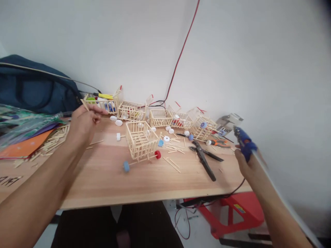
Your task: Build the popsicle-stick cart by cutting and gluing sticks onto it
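Note:
My left hand [84, 120] is closed at the left of the table, pinching a short wooden stick [84, 104] whose end pokes up past the fingers. At the right, my right hand [249, 164] is wrapped round a blue glue gun [244, 141], and a long white glue stick [280, 198] trails from its back along the forearm. Between the hands stands a small cart of wooden sticks [141, 140] with a blue wheel [126, 166] and a red wheel [158, 154] at its near side. A white cap wheel [118, 136] is at its left.
Several similar stick carts [160, 117] line the wall. Black pliers [204, 160], orange-handled pliers [221, 143], loose sticks [172, 164] and white caps [119, 122] lie about. Left are a stick pile [55, 141], orange sheet [26, 143] and blue bag [36, 86]. A red stool [245, 210] stands below.

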`<state>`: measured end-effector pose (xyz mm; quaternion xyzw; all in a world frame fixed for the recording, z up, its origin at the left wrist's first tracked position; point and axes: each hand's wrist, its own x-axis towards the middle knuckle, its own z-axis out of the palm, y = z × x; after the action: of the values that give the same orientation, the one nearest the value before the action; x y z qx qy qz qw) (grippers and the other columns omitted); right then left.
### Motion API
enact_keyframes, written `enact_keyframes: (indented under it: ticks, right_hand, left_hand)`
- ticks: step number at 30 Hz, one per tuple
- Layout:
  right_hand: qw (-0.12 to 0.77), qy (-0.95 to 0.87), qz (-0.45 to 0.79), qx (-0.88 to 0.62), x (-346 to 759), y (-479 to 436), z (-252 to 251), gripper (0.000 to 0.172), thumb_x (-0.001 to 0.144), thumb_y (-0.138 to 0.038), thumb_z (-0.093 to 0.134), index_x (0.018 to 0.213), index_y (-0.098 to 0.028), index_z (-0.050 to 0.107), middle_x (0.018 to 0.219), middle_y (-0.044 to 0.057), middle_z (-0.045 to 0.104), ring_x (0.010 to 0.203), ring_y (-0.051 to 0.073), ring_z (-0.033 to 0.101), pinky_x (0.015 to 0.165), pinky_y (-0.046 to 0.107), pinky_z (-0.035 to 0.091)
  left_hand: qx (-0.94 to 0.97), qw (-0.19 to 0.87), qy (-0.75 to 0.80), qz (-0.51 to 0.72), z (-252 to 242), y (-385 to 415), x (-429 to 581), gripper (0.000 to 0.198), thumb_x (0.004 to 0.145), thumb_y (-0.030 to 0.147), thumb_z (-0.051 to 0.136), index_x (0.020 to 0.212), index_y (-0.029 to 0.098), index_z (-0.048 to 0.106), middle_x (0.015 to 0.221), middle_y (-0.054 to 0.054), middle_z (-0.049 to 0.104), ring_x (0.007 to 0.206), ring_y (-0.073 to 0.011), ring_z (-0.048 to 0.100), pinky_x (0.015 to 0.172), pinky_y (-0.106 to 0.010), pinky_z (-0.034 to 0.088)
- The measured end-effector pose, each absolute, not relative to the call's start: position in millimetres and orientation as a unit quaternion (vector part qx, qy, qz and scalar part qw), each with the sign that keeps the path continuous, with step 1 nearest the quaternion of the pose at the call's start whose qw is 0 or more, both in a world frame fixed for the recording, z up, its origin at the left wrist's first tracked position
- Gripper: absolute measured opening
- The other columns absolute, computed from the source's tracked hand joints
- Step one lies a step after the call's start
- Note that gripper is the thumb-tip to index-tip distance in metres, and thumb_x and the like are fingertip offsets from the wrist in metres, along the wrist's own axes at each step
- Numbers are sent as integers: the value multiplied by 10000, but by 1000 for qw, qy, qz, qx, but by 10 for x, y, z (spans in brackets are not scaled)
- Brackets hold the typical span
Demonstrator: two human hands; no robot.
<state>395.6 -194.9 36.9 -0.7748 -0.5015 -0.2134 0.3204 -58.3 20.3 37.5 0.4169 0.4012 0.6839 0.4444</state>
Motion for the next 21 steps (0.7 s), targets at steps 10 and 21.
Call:
enact_keyframes:
  ticks: [10, 21]
  right_hand:
    - [100, -512, -188, -832, 5224, -2232, -456, 614, 912, -389, 388, 1411, -42, 471, 1056, 252, 660, 1004, 403, 646, 858, 536, 514]
    - [120, -556, -94, -817, 5475, -2241, -502, 322, 850, -420, 430, 971, -242, 671, 1020, 297, 690, 992, 441, 683, 881, 540, 506]
  left_hand:
    - [481, 460, 448, 596, 451, 136, -673, 199, 850, 83, 533, 987, 223, 567, 618, 73, 653, 467, -101, 388, 507, -236, 266]
    - [439, 514, 453, 581, 588, -284, -838, 112, 852, 112, 552, 774, 175, 503, 631, 8, 600, 506, -78, 361, 501, -212, 253]
